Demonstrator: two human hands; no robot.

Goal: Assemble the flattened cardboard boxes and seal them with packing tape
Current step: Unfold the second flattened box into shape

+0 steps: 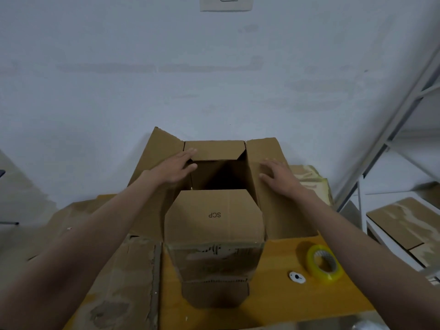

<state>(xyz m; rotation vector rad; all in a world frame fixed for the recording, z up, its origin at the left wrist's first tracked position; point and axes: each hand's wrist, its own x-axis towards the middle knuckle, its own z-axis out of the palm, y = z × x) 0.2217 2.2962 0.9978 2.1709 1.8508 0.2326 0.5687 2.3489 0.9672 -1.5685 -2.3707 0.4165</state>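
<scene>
An upright brown cardboard box [215, 260] stands on the wooden table [273, 296] with its top open. The near flap, printed "SCP", is folded inward, and the far flap leans in too. My left hand [175, 168] lies with straight fingers on the left flap at the rim of the opening. On the spread right flap my right hand [278, 176] rests flat with fingers spread. A roll of clear yellowish packing tape [324, 262] lies on the table right of the box.
Flattened cardboard sheets [123, 279] lie on the table's left side and behind the box. A small white disc [297, 277] sits beside the tape. A white metal shelf [390, 225] holding more cardboard stands at right. A white wall is directly behind.
</scene>
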